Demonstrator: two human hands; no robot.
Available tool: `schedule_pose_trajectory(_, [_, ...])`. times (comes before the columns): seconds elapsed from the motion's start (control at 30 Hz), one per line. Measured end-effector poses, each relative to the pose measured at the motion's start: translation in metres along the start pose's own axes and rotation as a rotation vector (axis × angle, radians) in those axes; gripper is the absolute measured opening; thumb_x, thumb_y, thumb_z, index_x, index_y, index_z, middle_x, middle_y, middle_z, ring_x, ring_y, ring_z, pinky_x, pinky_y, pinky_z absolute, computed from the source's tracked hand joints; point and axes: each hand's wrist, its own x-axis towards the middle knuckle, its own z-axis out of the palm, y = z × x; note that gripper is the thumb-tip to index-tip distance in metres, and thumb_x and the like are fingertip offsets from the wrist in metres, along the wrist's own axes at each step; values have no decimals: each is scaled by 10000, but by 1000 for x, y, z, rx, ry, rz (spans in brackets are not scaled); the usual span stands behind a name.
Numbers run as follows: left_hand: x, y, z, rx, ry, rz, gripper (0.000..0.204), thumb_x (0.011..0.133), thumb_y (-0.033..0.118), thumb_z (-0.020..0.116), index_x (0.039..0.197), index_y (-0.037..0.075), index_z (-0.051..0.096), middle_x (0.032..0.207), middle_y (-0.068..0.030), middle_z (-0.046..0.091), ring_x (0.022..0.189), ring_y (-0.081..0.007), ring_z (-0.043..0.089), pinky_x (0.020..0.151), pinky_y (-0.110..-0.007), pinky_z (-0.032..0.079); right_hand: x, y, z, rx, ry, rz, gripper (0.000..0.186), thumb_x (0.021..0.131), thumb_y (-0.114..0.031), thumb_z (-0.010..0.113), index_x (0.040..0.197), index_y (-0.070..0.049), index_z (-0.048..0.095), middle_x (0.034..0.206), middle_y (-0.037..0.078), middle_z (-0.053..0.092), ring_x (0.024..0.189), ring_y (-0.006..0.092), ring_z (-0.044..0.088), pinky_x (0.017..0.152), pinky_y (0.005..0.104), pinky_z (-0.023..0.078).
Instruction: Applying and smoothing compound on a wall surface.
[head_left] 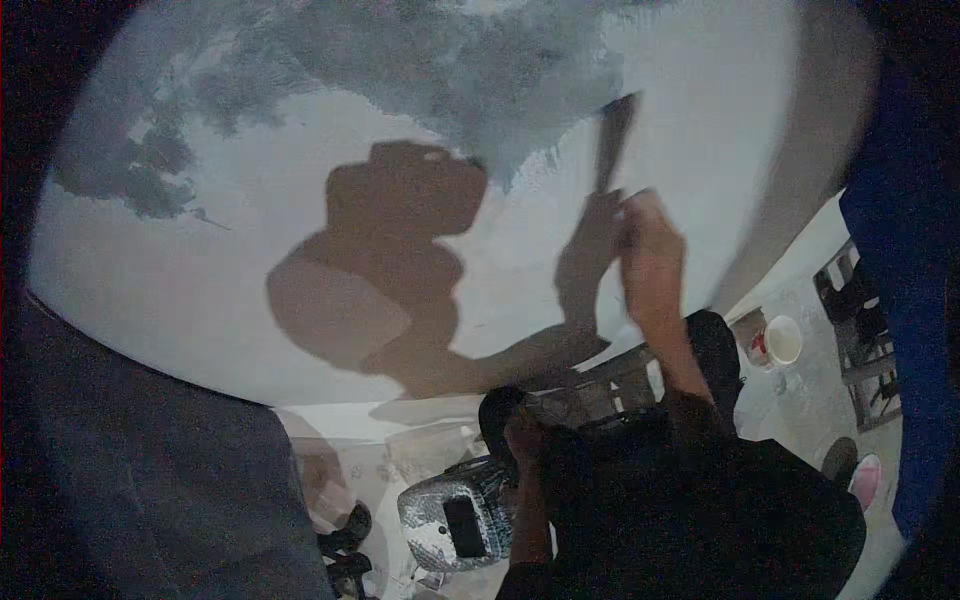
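Observation:
My right hand is raised in front of a white wall and closed, slightly smeared by motion. Above its fingers is a dark wedge, widest at the top, like a flat scraper blade; I cannot tell how much of it is tool and how much shadow. Large patches of grey coating, ragged along their lower edge, cover the upper wall. My left hand is low by my dark-clothed knee, away from the wall. Its fingers are too dim to read.
My shadow falls across the wall's middle. Below stands a silvery, patterned container with a dark rectangle on its face. At right on the floor are a white bucket, a round pink-topped container and a dark slatted frame.

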Motion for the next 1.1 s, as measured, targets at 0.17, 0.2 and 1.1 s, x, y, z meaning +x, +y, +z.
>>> schedule_pose_trajectory(0.17, [63, 71, -34, 205, 680, 328, 360, 903, 223, 507, 1199, 19, 512, 855, -119, 594, 624, -274, 575, 524, -378, 488, -6, 17, -16, -123, 54, -377, 332, 960, -271, 380, 907, 25, 521, 662, 169, 528, 563, 330, 539, 518, 416, 401])
schedule_pose_trajectory(0.2, [68, 67, -35, 204, 688, 323, 360, 903, 223, 507, 1199, 19, 512, 855, -119, 594, 624, -274, 575, 524, -378, 488, 6, 16, -25, 87, 88, 67, 314, 962, -264, 388, 918, 17, 520, 622, 166, 517, 511, 300, 490, 504, 391, 387])
schedule_pose_trajectory(1.1, [100, 198, -257, -1145, 775, -189, 301, 924, 245, 512, 1090, 1, 568, 1006, -155, 599, 947, -252, 558, 840, -385, 434, -210, 262, -86, 615, -174, 129, 336, 936, -325, 462, 1020, -5, 521, 693, 88, 507, 582, 161, 483, 543, 299, 400])
